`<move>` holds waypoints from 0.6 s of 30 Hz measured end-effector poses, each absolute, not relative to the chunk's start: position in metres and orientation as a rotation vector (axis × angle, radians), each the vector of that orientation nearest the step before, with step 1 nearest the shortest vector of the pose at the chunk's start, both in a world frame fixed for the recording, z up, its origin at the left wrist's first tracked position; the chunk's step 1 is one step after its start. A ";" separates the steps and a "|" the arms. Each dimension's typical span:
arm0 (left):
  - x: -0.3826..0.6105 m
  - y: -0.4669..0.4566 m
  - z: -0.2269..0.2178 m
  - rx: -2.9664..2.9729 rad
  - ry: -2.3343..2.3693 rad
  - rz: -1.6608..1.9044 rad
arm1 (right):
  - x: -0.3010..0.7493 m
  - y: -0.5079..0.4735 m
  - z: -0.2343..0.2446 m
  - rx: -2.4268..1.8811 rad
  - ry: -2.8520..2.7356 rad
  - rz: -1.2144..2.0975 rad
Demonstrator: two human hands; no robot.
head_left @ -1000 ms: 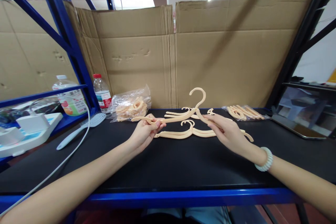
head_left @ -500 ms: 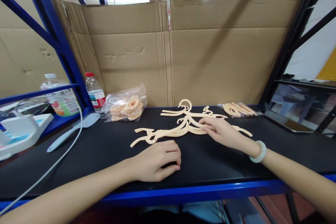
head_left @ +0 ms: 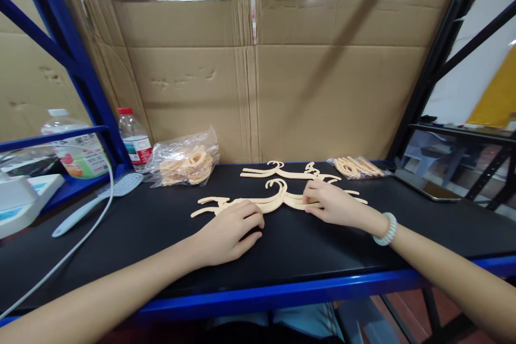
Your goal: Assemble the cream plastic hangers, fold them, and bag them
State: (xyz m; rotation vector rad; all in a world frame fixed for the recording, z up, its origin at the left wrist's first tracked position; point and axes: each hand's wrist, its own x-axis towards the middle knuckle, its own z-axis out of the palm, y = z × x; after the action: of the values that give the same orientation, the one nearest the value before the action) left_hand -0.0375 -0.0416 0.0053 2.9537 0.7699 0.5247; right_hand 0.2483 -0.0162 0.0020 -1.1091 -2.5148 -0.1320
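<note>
black tabletop (head_left: 290, 250), right hand (head_left: 334, 204) partly covering hangers (head_left: 272, 204), bottle (head_left: 136, 142) beside bag (head_left: 171, 146)

The hangers (head_left: 274, 205) look smooth plastic, the tabletop (head_left: 306, 250) matt, its edge rail (head_left: 282, 294) glossy.

We count one left hand (head_left: 230, 231), one right hand (head_left: 341, 204), two bottles (head_left: 137, 148), two clear bags (head_left: 187, 166), one brush (head_left: 83, 213), one wristband (head_left: 392, 230) and, where overlap obscures the view, what we take to be four beige hangers (head_left: 272, 205).
</note>
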 end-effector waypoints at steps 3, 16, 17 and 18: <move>-0.038 -0.038 0.004 2.942 0.834 0.550 | 0.252 -0.014 0.003 -1.142 -2.524 -0.083; -0.039 -0.035 0.003 2.943 0.927 0.513 | 0.263 -0.003 -0.002 -1.210 -2.529 -0.027; -0.038 -0.035 0.003 2.940 0.924 0.513 | 0.263 -0.002 -0.003 -1.210 -2.536 -0.031; -0.038 -0.035 0.004 2.936 0.923 0.509 | 0.264 -0.001 -0.003 -1.211 -2.540 -0.037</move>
State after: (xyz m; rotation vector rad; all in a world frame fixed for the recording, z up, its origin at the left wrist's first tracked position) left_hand -0.0383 -0.0348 0.0037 2.9363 0.9234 0.5086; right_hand 0.2638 -0.0013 -0.0028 -1.2114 -2.5398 -0.0365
